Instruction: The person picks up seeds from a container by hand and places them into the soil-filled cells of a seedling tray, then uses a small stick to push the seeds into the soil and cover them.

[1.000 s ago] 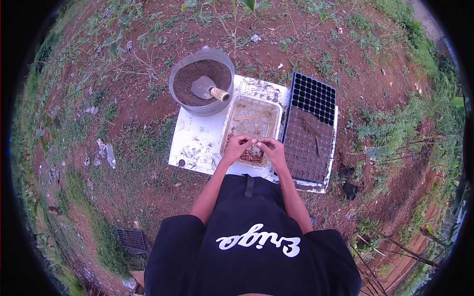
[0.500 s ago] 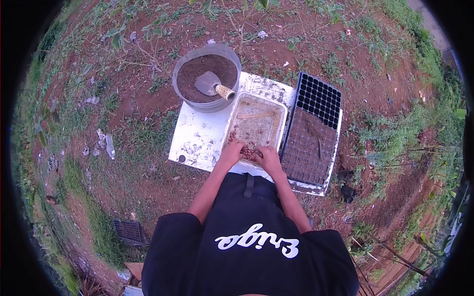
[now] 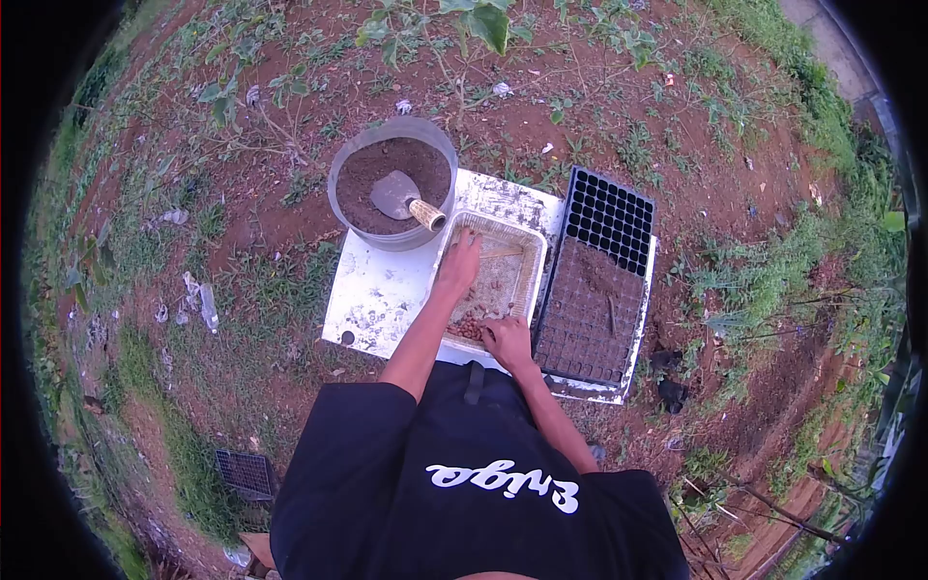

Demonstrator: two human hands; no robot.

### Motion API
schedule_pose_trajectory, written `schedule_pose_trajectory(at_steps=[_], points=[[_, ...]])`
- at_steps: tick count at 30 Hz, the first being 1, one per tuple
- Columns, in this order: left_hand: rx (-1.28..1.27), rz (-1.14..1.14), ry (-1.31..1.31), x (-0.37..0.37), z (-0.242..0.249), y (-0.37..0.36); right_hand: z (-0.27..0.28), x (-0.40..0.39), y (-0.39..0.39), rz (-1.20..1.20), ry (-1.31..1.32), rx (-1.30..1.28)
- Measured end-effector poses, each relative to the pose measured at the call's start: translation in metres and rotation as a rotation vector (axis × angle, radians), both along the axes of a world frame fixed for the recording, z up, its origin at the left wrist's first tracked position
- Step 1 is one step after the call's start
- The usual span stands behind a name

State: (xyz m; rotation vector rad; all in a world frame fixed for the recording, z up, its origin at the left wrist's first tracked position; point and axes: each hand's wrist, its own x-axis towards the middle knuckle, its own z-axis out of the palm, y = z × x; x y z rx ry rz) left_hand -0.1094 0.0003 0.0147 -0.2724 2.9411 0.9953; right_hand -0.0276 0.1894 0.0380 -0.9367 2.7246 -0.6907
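Note:
A pale rectangular tray (image 3: 534, 280) lies on the white board, with small reddish-brown pellets (image 3: 468, 327) gathered at its near end and a thin stick (image 3: 501, 254) across its far part. My left hand (image 3: 462, 259) reaches into the far left part of the tray, beside the stick; its fingertips are too small to read. At the near right corner my right hand (image 3: 507, 340) has its fingers bent down by the pellets, and whether it holds any is unclear.
A clear round tub (image 3: 350, 208) of dark soil with a trowel (image 3: 394, 196) stands at the board's (image 3: 372, 309) far left. To the right lies a black seedling tray (image 3: 609, 217), its near cells soil-filled. Another cell tray (image 3: 244, 474) rests on the ground at lower left.
My left hand has moved from the pellets to the far left part of the tray. My right hand stays near the pellets. The whole view has shifted slightly.

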Motion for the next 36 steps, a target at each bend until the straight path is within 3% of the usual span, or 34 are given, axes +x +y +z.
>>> schedule_pose_trajectory(at_steps=[2,17,21,24,26,28,29,31,33,35,36], points=[[-0.033,0.012,-0.099,-0.005,0.003,0.001,-0.007,-0.001,0.000,0.007,0.017,-0.016],[-0.374,-0.175,0.068,-0.010,-0.032,-0.002,-0.002,-0.002,0.000,-0.004,0.009,0.008],[-0.348,-0.193,0.048,-0.014,-0.024,-0.003,-0.003,-0.002,0.001,0.006,0.015,0.031],[-0.244,-0.154,0.044,-0.016,-0.014,-0.004,0.000,-0.002,0.002,0.001,-0.021,0.016],[-0.060,-0.034,0.193,-0.007,0.004,0.000,0.001,-0.004,0.001,-0.023,-0.034,-0.008],[0.080,0.038,0.202,0.004,0.017,0.009,0.005,-0.006,0.002,-0.123,-0.142,-0.271],[0.221,0.126,0.196,0.011,0.022,0.016,0.006,-0.008,0.003,-0.146,-0.136,-0.271],[0.273,0.126,0.204,0.030,0.014,0.027,0.004,-0.014,0.005,-0.313,-0.071,-0.528],[0.320,0.139,0.216,0.045,0.010,0.035,0.009,-0.021,0.009,-0.336,-0.011,-0.514],[0.750,0.259,-0.039,0.057,0.010,0.043,0.016,-0.027,0.012,-0.420,0.091,-0.575],[0.849,0.259,-0.042,0.058,0.007,0.043,0.014,-0.029,0.014,-0.452,0.060,-0.566]])
